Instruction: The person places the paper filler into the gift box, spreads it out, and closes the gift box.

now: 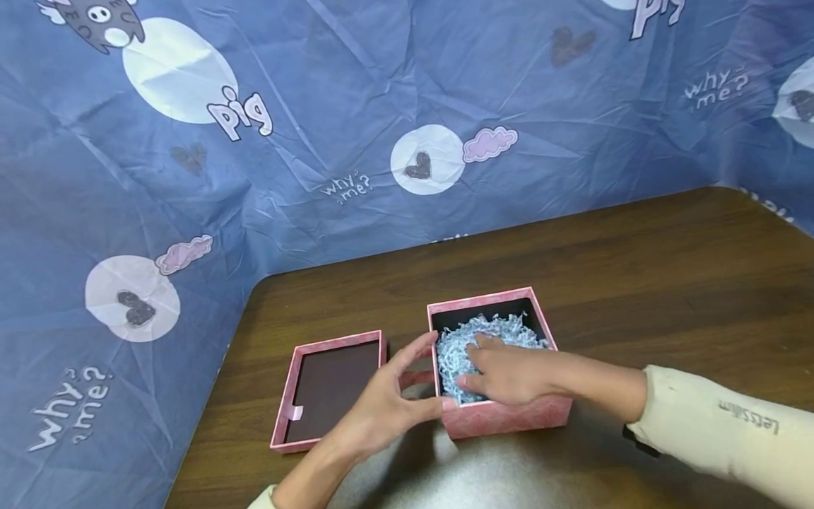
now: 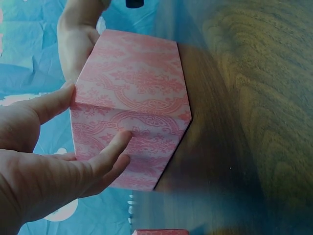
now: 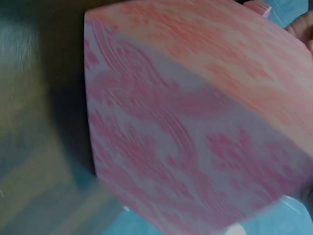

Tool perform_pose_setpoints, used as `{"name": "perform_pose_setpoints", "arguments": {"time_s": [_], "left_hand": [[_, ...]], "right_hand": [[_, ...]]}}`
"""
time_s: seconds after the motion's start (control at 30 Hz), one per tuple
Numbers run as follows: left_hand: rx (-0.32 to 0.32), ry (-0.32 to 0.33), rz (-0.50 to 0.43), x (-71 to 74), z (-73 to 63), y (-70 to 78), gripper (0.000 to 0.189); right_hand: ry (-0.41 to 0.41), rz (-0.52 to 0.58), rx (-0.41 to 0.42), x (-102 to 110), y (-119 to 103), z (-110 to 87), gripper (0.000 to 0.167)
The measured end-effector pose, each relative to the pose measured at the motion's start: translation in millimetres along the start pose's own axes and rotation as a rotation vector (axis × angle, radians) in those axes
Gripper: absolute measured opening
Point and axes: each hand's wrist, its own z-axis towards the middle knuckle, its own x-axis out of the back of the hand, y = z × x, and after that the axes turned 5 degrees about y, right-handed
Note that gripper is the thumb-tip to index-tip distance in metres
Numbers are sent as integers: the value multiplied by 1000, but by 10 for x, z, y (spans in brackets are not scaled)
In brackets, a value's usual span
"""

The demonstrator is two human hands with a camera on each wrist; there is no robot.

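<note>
A pink patterned box (image 1: 509, 418) with a dark lining stands on the table, filled with light blue shredded paper (image 1: 454, 353). My right hand (image 1: 511, 371) reaches over the front rim into it, fingers spread and touching the shreds; some fingertips are hidden among them. At the box's left side is my left hand (image 1: 384, 406), thumb at the front left corner. In the left wrist view, the fairly straight fingers (image 2: 115, 152) of that hand rest against the patterned wall (image 2: 142, 127). The right wrist view is mostly filled by the box's outer walls (image 3: 161, 132).
Left of the box lies its pink-edged lid (image 1: 337, 385), dark inside facing up, with a small pale ribbon tab (image 1: 295, 412). The brown wooden table (image 1: 668, 283) runs back to a blue printed cloth (image 1: 331, 141) hanging behind and at the left.
</note>
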Motion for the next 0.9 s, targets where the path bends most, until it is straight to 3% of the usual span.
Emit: {"name": "perform_pose_setpoints", "arguments": {"time_s": [0.17,0.27,0.43,0.67,0.9], "left_hand": [[-7,12,0,-4,-7,16,79],[-4,11,10,-5,-8,20,79],[6,-4,22,-15,-5,15,80],[3,6,55,-14,-13,14,79],[-17,-3,49,-3,-18,32,77]], "right_hand": [[71,133,4,-64,-3,152,63],[93,150,9,-52,-12,143,61],[129,77,-2,-13,-49,-25,68],[268,-29,59,98,-130,-235,70],[339,-42,113,180,-172,-331,67]]}}
